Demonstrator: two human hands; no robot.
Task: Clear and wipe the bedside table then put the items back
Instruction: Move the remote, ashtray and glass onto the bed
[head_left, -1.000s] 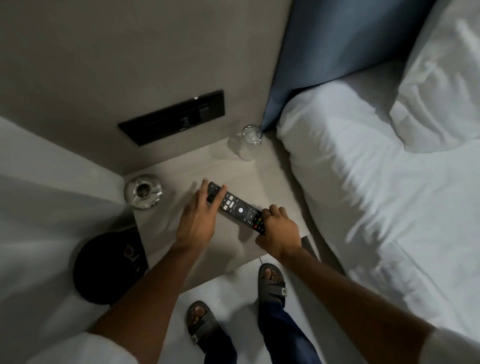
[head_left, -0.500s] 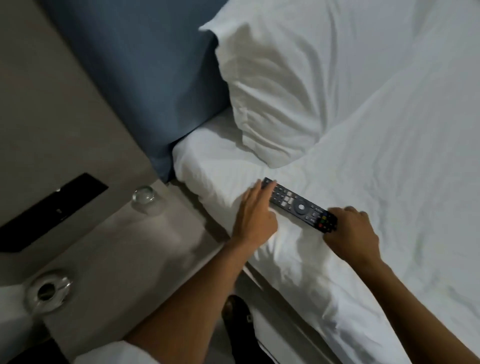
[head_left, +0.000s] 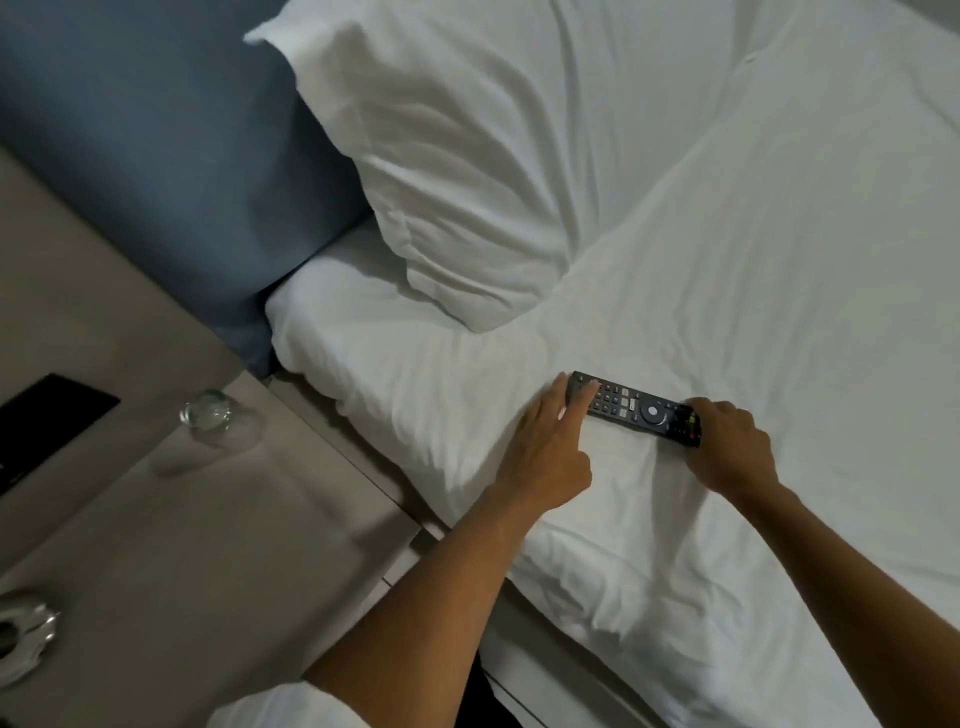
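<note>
A black remote control (head_left: 635, 408) lies on the white bed sheet (head_left: 779, 260), just below the pillow. My left hand (head_left: 550, 452) touches its left end with the fingertips. My right hand (head_left: 730, 447) grips its right end. The beige bedside table (head_left: 197, 545) is at the lower left. On it stand an upturned clear glass (head_left: 218, 418) near the back and a shiny metal ashtray (head_left: 23, 634) at the left edge.
A white pillow (head_left: 467, 171) leans against the blue headboard (head_left: 171, 156). A black switch panel (head_left: 47, 415) is set in the wall behind the table. The bed's side edge runs diagonally between table and mattress.
Both hands carried the remote from the bedside table over to the bed, further onto the sheet than half a second ago. The view swung right with them.
</note>
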